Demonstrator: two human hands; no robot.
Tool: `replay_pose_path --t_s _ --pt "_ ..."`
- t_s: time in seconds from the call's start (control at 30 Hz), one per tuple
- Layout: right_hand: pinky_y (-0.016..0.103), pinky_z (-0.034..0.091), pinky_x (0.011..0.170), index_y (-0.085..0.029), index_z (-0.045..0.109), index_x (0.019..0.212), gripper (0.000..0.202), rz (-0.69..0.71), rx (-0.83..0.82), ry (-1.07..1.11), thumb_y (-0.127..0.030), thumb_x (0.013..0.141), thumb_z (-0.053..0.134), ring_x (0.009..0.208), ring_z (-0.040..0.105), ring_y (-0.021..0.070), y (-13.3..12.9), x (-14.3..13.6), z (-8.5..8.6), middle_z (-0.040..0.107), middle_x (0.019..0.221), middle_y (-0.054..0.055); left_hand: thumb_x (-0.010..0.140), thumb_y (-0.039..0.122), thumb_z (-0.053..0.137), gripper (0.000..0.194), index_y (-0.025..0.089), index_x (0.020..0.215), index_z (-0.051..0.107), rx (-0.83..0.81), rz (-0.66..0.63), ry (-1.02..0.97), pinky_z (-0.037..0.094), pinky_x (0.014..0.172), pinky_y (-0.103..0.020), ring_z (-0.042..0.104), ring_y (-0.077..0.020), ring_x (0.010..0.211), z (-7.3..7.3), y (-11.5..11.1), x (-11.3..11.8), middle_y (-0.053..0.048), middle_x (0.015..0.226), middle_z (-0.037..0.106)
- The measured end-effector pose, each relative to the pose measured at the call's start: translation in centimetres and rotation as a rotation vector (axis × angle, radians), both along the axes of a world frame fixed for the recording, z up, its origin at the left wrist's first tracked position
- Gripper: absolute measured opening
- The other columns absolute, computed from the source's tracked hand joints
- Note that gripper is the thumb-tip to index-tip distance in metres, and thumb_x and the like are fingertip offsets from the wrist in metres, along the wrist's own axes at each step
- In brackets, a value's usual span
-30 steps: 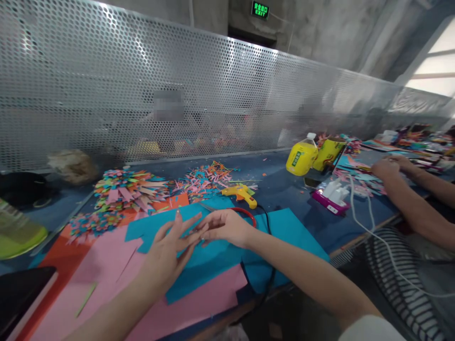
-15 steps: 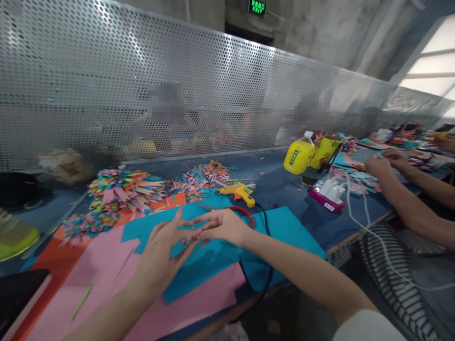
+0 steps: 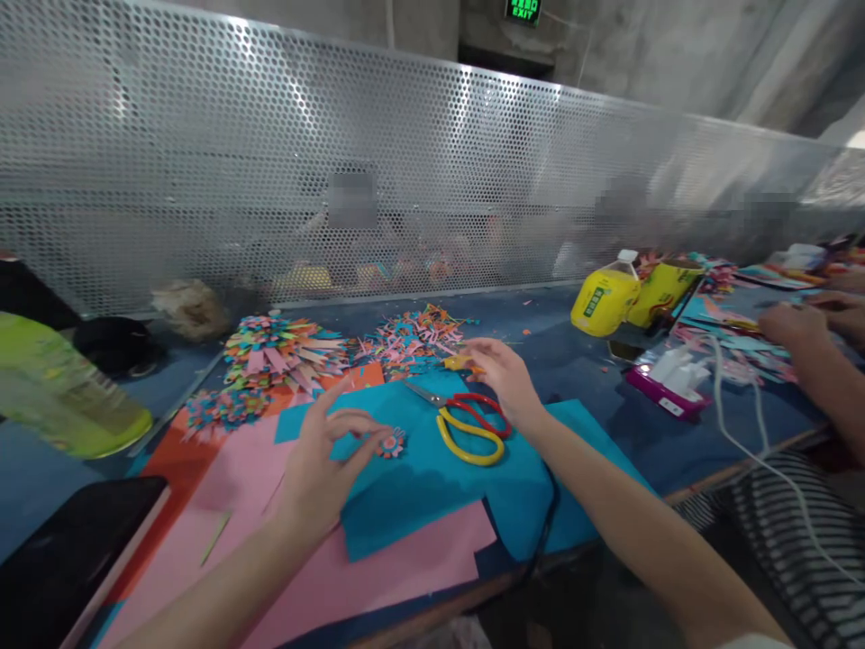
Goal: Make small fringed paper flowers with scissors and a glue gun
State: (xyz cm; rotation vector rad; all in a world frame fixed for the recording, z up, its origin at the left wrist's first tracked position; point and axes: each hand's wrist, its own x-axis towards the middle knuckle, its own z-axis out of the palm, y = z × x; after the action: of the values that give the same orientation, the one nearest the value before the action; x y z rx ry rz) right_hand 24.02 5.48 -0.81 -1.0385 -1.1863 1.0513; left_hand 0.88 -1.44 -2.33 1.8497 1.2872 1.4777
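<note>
My left hand (image 3: 324, 455) pinches a small curled paper flower (image 3: 392, 443), pale pink and blue, between thumb and forefinger above blue paper (image 3: 398, 500). Farther right, my right hand (image 3: 504, 379) has its fingers round a yellow glue gun (image 3: 460, 361), whose handle they hide. Scissors (image 3: 469, 455) with one red and one yellow handle lie on the blue paper, just below the right hand. A black cord (image 3: 549, 509) runs down over the table edge.
Behind my hands stand a fringed paper ball (image 3: 280, 356) and a heap of paper strips (image 3: 419, 338). A tilted bottle (image 3: 68, 392) and phone (image 3: 74, 559) are at left. A yellow bottle (image 3: 605, 302) and tissue pack (image 3: 666, 392) are at right, near a co-worker's hands (image 3: 797, 320).
My right hand has left the paper flower and moved up and right onto the glue gun, uncovering the scissors. The flower stays in my left hand. The view has turned left.
</note>
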Motion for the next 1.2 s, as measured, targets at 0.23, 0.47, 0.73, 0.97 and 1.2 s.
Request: replay_pose_path --t_s 0.23,0.47,0.73,0.97,1.2 --pt "0.033 0.042 0.087 -0.022 0.06 0.105 0.032 0.127 0.548 -0.556 -0.033 0.074 0.062 0.101 0.053 0.0197 -3.1 -2.4 0.4 0.06 0.108 0.006 0.074 0.035 0.06 0.055 0.017 0.123 0.038 -0.326 -0.14 -0.34 0.048 0.059 -0.027 0.062 -0.0145 0.06 0.8 0.2 0.9 0.002 0.062 0.066" --pt "0.032 0.04 0.089 -0.02 0.066 0.094 0.02 0.272 0.663 -0.738 -0.031 0.081 0.055 0.092 0.057 0.0175 -5.2 -5.7 -0.8 0.067 0.093 0.005 0.071 0.038 0.063 0.069 0.015 0.128 0.033 -0.498 -0.258 -0.473 0.051 0.066 -0.029 0.065 -0.0161 0.064 0.3 -0.3 1.9 0.001 0.065 0.069" --pt "0.028 0.043 0.079 -0.02 0.064 0.088 0.015 0.14 0.767 -0.706 -0.022 0.084 0.05 0.084 0.059 0.0147 -5.3 -4.8 0.0 0.068 0.087 0.003 0.077 0.04 0.056 0.06 0.019 0.129 0.035 -0.444 -0.275 -0.53 0.05 0.068 -0.034 0.065 -0.02 0.073 0.0 -0.4 1.5 -0.004 0.079 0.07" --pt "0.021 0.032 0.051 -0.016 0.048 0.054 0.03 -0.201 0.598 -1.006 -0.025 0.083 0.045 0.05 0.043 0.0083 -6.0 -0.6 2.7 0.049 0.052 -0.002 0.074 0.038 0.058 0.045 0.022 0.115 0.048 -0.312 -0.14 -0.619 0.047 0.06 -0.029 0.064 -0.0194 0.077 0.3 1.0 0.1 -0.003 0.076 0.069" --pt "0.021 0.031 0.047 -0.018 0.048 0.051 0.032 -0.076 0.383 -1.332 -0.032 0.079 0.047 0.045 0.044 0.0079 -12.4 6.4 6.1 0.049 0.048 -0.001 0.075 0.032 0.057 0.027 0.02 0.098 0.049 -0.237 -0.077 -0.441 0.044 0.056 -0.025 0.06 -0.0154 0.071 -0.3 2.2 -0.9 -0.001 0.073 0.064"
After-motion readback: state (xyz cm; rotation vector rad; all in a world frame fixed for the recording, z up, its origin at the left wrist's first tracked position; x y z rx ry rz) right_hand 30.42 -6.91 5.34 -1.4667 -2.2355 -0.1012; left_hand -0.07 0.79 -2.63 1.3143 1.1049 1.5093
